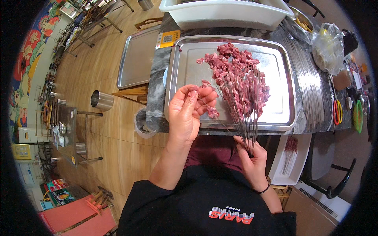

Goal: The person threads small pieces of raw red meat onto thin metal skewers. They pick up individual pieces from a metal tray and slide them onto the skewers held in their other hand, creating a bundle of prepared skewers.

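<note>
My left hand (189, 110) pinches a small piece of raw meat between thumb and fingers at the upper end of one thin metal skewer. A bit of meat (213, 112) shows lower on that skewer, just below the fingers. My right hand (252, 160) grips a fanned bundle of metal skewers (245, 124) by their lower ends, and the single skewer slants down to it. The bundle's upper ends reach over a heap of cut raw meat (236, 67). That heap lies in a shallow stainless steel tray (192, 53) in front of me.
Loose metal skewers (310, 97) lie right of the tray, beside scissors (336, 110) and a plastic bag (327, 50). A white tub (230, 16) stands behind. At lower right, a white container (291, 165) holds meat skewers. Left are another tray (137, 59) and a lined bin (143, 124).
</note>
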`<state>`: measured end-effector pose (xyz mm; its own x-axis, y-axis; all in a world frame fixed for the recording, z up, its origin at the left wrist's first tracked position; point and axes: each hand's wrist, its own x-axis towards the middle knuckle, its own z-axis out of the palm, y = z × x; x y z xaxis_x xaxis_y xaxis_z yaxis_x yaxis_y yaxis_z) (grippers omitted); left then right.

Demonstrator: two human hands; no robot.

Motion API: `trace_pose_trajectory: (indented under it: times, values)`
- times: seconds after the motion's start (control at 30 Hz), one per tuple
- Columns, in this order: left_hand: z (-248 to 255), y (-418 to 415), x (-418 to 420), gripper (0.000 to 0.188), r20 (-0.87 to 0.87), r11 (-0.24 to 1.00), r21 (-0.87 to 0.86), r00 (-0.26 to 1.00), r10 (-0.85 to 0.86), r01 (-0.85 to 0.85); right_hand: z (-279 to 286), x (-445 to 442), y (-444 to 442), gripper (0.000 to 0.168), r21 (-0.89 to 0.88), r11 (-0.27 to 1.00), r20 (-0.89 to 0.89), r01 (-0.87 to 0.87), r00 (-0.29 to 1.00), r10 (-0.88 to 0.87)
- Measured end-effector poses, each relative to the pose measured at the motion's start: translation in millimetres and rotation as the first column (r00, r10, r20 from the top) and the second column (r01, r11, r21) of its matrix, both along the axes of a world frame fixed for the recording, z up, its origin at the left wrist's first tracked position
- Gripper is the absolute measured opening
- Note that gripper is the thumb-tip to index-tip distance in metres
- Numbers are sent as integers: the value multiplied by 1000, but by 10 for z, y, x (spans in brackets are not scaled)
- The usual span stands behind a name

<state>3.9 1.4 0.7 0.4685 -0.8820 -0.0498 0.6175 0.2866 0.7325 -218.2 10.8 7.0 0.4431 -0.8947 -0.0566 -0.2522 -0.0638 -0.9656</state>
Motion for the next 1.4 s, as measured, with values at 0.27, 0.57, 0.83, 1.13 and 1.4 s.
trace_pose_trajectory:
  times: [0.27, 0.57, 0.83, 1.13, 1.4]
  values:
    - [86, 1, 74, 17, 52, 1000, 4, 999, -5, 4, -171, 4, 76, 25, 27, 998, 80, 52, 995, -54]
    - [118, 22, 145, 21, 167, 996, 17, 982, -88, 86, -157, 70, 42, 29, -18, 998, 74, 58, 996, -56]
    - [224, 88, 323, 30, 293, 951, 104, 904, -310, 293, -88, 21, -84, 27, -63, 998, 39, 12, 999, -9]
    - [223, 118, 269, 28, 268, 971, 121, 935, -234, 208, -83, -15, -45, 31, -46, 999, 33, 28, 999, -27]
    - [167, 110, 277, 28, 205, 962, -37, 945, -256, 269, -69, 50, -23, 28, -41, 999, 27, 5, 1000, -4]
